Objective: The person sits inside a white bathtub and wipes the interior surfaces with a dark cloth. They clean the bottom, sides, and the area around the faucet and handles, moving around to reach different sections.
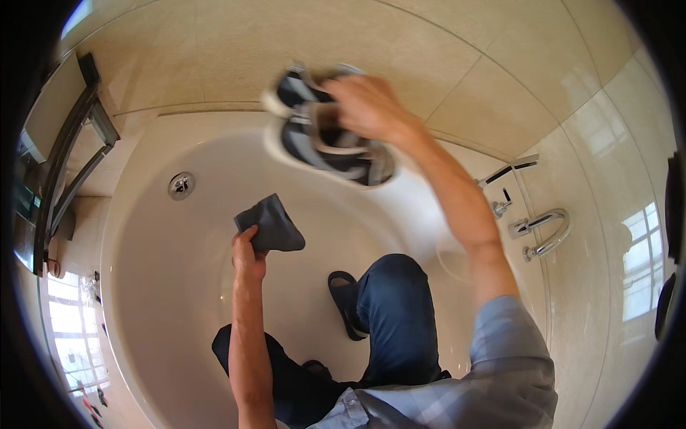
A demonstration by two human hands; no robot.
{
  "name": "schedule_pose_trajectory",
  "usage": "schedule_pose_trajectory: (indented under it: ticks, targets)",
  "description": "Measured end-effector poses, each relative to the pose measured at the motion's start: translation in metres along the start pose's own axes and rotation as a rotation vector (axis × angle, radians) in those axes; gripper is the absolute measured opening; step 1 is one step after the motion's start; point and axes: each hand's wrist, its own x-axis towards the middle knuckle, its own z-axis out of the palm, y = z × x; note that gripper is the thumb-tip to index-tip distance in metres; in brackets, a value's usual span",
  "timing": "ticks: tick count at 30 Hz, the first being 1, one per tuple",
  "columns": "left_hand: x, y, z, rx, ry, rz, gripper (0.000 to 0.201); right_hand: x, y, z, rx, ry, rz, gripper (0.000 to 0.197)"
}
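My right hand [364, 107] is closed on a pair of sneakers [336, 154], black and grey with pale soles, raised over the far rim of the bathtub [164, 264]. The sneakers and that hand are somewhat blurred. My left hand [249, 256] pinches a folded dark grey cloth [270, 225] by its near left edge, above the tub's inside. The cloth and the shoes are apart. My fingers hide part of the shoe openings.
A chrome faucet [547, 227] and a handle [502, 204] stand on the tub's right rim. A round chrome fitting [181, 186] sits in the left wall. My slippered foot [346, 304] rests inside the tub. Beige tiles [464, 43] line the far wall.
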Motion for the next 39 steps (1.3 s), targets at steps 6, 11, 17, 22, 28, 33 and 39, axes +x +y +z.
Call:
schedule_pose_trajectory:
  ticks: [6, 11, 17, 22, 28, 33, 39]
  targets:
    - [0.001, -0.021, 0.021, 0.080, -0.068, -0.090, 0.029, -0.133, 0.175, 0.023, -0.184, -0.165, 0.073, 0.035]
    - [0.012, -0.033, 0.016, 0.115, -0.108, -0.104, 0.028, -0.180, 0.224, 0.046, -0.165, -0.227, 0.241, 0.039]
    - [-0.001, -0.031, 0.027, 0.140, -0.060, -0.121, 0.028, -0.172, 0.182, 0.046, -0.294, -0.279, 0.433, 0.040]
    - [-0.008, -0.015, 0.025, 0.164, 0.002, -0.050, 0.027, -0.105, 0.053, 0.068, -0.082, 0.186, 0.235, 0.029]
    - [-0.011, -0.012, 0.041, 0.140, 0.071, 0.331, 0.029, -0.060, -0.122, 0.181, 0.972, -0.094, 0.076, 0.057]
    - [-0.035, 0.000, 0.046, 1.015, 0.202, 0.990, 0.026, -0.055, -0.158, 0.207, 2.191, -0.427, 0.480, 0.056]
    - [-0.034, 0.009, 0.031, 1.351, 0.052, 1.099, 0.032, -0.036, -0.168, 0.233, 2.290, -0.378, 0.760, 0.038]
